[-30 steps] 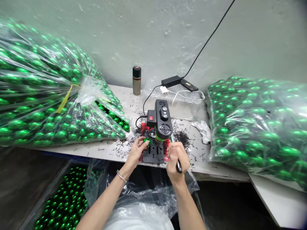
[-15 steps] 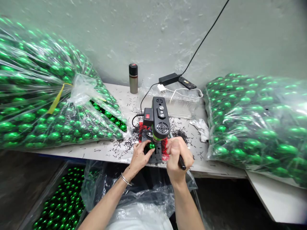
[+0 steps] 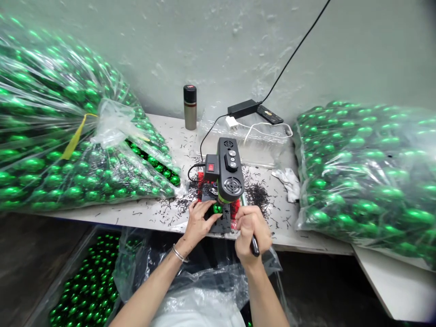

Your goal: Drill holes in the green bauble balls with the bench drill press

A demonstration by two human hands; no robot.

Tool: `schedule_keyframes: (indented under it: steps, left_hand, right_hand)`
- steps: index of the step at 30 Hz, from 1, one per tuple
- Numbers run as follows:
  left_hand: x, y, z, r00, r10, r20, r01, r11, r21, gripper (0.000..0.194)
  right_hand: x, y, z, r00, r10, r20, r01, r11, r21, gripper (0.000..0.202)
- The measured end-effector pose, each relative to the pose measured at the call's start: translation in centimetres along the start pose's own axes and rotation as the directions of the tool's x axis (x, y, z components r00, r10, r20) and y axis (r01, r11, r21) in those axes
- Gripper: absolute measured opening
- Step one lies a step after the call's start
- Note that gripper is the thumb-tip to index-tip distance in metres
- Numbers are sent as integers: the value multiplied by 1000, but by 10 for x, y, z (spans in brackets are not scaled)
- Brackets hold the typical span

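A black hand-press machine [image 3: 230, 168] with a red switch stands on the white table. My left hand [image 3: 200, 220] pinches a shiny green ball [image 3: 217, 208] between thumb and fingers, under the machine's head and above its dark base plate [image 3: 223, 225]. The fist of my right hand [image 3: 252, 231] is wrapped round a lever handle [image 3: 255, 246] with a black end, at the machine's right side. Red pieces show on both sides of the base, and small black bits lie scattered around it.
Large clear bags of green balls lie at the left [image 3: 44, 136] and right [image 3: 368, 181]. Behind the machine are a bottle [image 3: 190, 109], a black power adapter [image 3: 242, 108], cables and a white cloth [image 3: 289, 183]. More green balls [image 3: 86, 281] fill a lined container below left.
My right hand and the lever handle have shifted slightly down and left. My left hand still holds the green ball under the machine head. The whole view has shifted a little.
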State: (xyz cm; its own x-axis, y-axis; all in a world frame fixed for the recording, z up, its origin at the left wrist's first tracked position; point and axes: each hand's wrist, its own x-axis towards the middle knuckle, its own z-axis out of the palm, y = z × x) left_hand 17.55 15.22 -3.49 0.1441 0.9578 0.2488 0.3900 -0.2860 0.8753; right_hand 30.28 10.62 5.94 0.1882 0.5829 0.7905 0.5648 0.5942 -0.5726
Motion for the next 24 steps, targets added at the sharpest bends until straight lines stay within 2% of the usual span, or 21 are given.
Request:
schedule_keyframes:
  steps: [6,9,16,20,22,24]
  left_hand:
    - [-1,-3,0,1000,6,10,-6,1000,-22,30]
    - [0,-2,-1,1000,-6,22,6,999,-40,30]
    - [1,0,-2,1000,-18,16,19,995,-96,29]
    - [0,-2,-1,1000,-6,18,8,997,-80,29]
    - [0,-2,0,1000,0,19,1,997,-72,30]
    - [2,-1,0,1000,-1,11,2,998,-69,30]
  right_hand:
    - [-33,34,10,988,-149,-41,146,987,-60,26]
    - [-43,44,16,982,-176,-74,171,983,-73,28]
    - [-52,51,21,979,-166,-121,157,985,-75,27]
    - [-52,57,21,973,-227,-39,224,973,-58,26]
    - [-47,54,19,970,-243,-25,242,969,-46,27]
    - [-38,44,15,978,-204,-47,203,979,-22,29]
